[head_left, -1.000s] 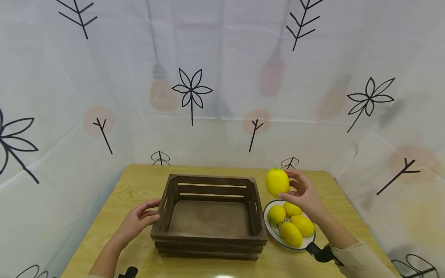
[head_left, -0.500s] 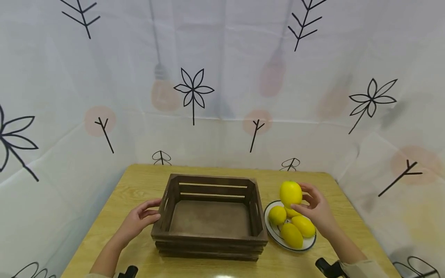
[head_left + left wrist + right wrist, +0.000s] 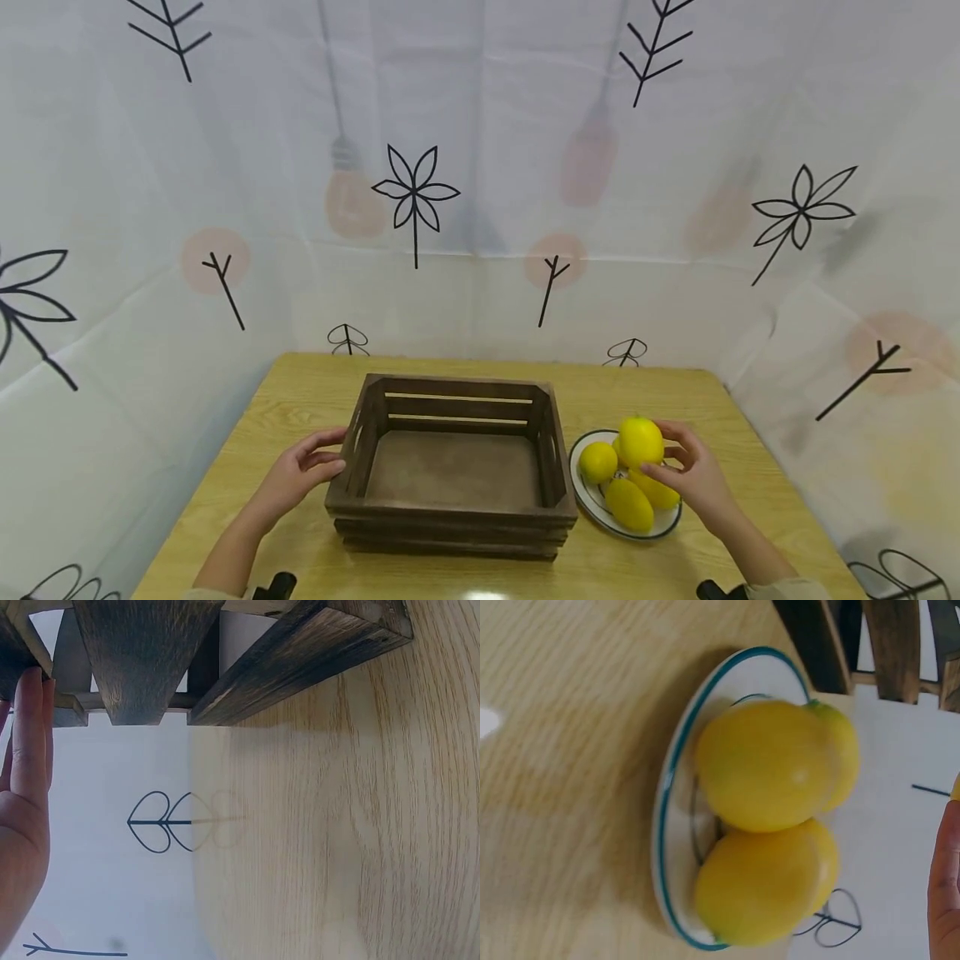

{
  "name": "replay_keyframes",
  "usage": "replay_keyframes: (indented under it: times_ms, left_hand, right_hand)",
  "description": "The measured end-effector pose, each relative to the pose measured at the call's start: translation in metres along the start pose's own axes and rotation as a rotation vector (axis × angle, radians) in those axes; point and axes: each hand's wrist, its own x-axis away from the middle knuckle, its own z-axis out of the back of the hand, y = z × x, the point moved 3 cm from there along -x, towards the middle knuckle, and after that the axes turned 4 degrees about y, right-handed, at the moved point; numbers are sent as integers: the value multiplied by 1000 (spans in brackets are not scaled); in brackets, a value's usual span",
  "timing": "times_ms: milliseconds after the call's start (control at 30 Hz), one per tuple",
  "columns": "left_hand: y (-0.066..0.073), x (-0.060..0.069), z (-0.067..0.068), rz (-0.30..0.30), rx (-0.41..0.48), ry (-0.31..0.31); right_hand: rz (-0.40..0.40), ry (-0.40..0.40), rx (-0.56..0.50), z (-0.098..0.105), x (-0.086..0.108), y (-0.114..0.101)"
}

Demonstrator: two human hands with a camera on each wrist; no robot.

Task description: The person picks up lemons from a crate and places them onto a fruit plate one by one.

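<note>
A brown slatted wooden crate [image 3: 450, 527] stands on the table, nothing visible inside it. At its left end my left hand [image 3: 296, 477] rests fingers and thumb against the outside; the left wrist view has the fingers [image 3: 28, 742] extended straight against a slat. My right hand [image 3: 693, 477] pinches a yellow lemon [image 3: 640, 442] between thumb and fingers, above the plate [image 3: 589, 497] of lemons right of the crate. Several lemons lie on that white, dark-rimmed plate, a near one [image 3: 628, 506] among them. The right wrist view catches only a sliver of the held lemon.
The light wooden table [image 3: 300, 400] has a white patterned cloth [image 3: 480, 308] hanging behind and at both sides. The plate sits close beside the crate's right end. Dark wrist mounts [image 3: 276, 586] show at the lower edge.
My right hand has carried the lemon down and to the right, from above the plate's far edge to just over the other lemons. The left hand and crate have stayed still.
</note>
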Motion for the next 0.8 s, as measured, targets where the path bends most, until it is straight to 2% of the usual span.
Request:
replay_keyframes:
  times_ms: [167, 400, 600, 800]
  left_hand:
    - [2, 0, 1, -4, -1, -1]
    - [1, 0, 1, 5, 7, -6]
    - [1, 1, 1, 8, 13, 1]
    - [3, 0, 1, 3, 10, -5]
  right_hand:
    - [-54, 19, 57, 5, 4, 17]
    - [-133, -8, 121, 9, 17, 37]
    - [-175, -28, 176, 8, 24, 48]
    - [-218, -48, 171, 5, 29, 53]
